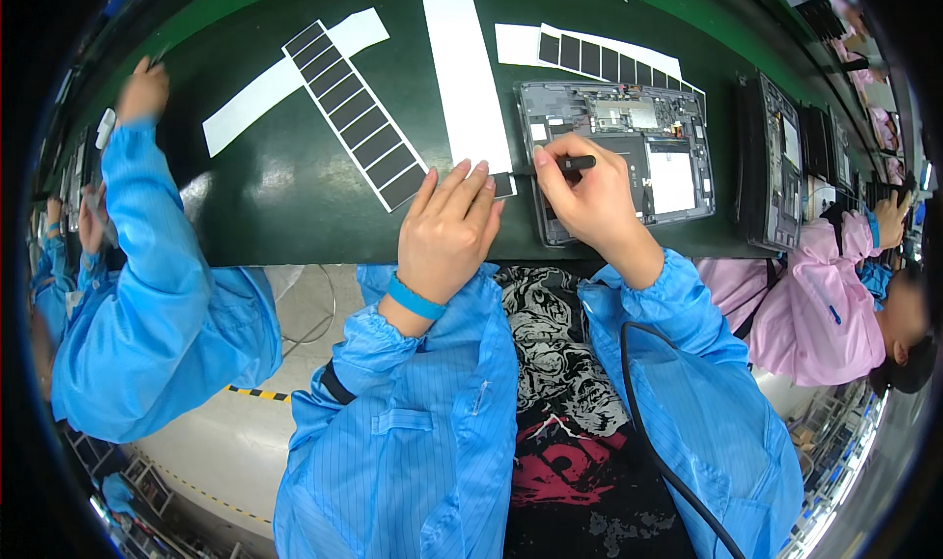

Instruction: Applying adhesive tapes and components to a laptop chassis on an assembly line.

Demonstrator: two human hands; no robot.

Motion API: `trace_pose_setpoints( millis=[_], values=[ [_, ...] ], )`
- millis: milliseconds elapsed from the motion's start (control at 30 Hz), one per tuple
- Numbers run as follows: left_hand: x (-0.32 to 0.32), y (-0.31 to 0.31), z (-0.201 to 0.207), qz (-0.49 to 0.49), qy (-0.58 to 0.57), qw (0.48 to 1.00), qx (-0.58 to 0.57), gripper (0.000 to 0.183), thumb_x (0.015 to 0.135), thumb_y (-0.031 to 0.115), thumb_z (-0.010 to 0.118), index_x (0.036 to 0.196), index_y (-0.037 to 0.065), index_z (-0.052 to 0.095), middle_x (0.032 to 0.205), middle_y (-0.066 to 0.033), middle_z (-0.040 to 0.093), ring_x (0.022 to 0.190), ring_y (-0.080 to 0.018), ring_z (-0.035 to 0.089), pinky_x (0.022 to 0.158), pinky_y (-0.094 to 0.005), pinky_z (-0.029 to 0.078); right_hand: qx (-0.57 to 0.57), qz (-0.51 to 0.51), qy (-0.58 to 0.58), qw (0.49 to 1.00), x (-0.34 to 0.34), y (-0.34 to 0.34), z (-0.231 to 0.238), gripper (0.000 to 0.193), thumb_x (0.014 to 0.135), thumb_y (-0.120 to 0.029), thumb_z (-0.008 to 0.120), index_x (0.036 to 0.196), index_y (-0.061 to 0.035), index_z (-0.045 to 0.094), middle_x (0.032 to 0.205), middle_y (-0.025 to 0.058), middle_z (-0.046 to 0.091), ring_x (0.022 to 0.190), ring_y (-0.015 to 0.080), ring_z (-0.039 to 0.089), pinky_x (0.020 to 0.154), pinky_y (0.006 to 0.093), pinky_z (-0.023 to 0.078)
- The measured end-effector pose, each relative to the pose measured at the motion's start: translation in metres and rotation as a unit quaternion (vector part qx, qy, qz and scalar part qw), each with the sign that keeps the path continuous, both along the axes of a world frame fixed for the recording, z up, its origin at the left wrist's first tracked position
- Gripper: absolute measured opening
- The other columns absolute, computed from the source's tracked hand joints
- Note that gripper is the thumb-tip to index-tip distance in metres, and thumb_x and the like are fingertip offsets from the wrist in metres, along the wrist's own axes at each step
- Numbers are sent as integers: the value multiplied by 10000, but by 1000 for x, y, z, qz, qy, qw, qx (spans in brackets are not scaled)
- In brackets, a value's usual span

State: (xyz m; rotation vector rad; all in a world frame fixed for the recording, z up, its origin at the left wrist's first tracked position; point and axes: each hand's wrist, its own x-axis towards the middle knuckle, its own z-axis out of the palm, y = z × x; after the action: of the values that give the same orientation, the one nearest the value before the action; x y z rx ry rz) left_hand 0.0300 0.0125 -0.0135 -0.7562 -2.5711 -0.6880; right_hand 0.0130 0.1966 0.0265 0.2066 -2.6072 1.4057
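My R hand (596, 191)'s clamped on a blk tool (578, 163); L hand (444, 230)'s flat, fingers slightly apart, on white strip (462, 78).

The open, flat rectangular electronic device (638, 151) is dark grey and black, with a bright white panel. Left of it, a long paper strip (462, 68) is plain white; farther left, a sheet strip (354, 112) repeats black rectangles edged in white. Beneath it, the glossy tabletop (265, 205) is dark green. Nearer the wearer than the device, blue cloth sleeves (678, 308) show fine dark pinstripes.
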Motion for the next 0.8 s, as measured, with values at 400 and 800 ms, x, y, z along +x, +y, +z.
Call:
trace_pose_setpoints(
  millis=[400, 800],
  values=[
    [0, -1, -2, -1, 6, 1000, -3, 219, 830, 184, 682, 983, 32, 719, 1137, -81, 672, 1118, -233, 610, 981, -438, 465, -14, -13, -19, 1000, 3, 2, -3, 107, 875, -107, 645, 831, -11, 630, 700, 111, 642, 559, 165, 613, 504, 280, 457],
    [1, 0, 4, 2, -2, 1000, -30, 236, 823, 154, 686, 1031, 45, 710, 1181, -60, 653, 1135, -226, 603, 980, -439, 473, -9, 26, 78, 997, 7, 4, -2, 266, 825, -4, 672, 1090, -20, 682, 796, 117, 691, 657, 158, 667, 598, 260, 529]
  ],
)
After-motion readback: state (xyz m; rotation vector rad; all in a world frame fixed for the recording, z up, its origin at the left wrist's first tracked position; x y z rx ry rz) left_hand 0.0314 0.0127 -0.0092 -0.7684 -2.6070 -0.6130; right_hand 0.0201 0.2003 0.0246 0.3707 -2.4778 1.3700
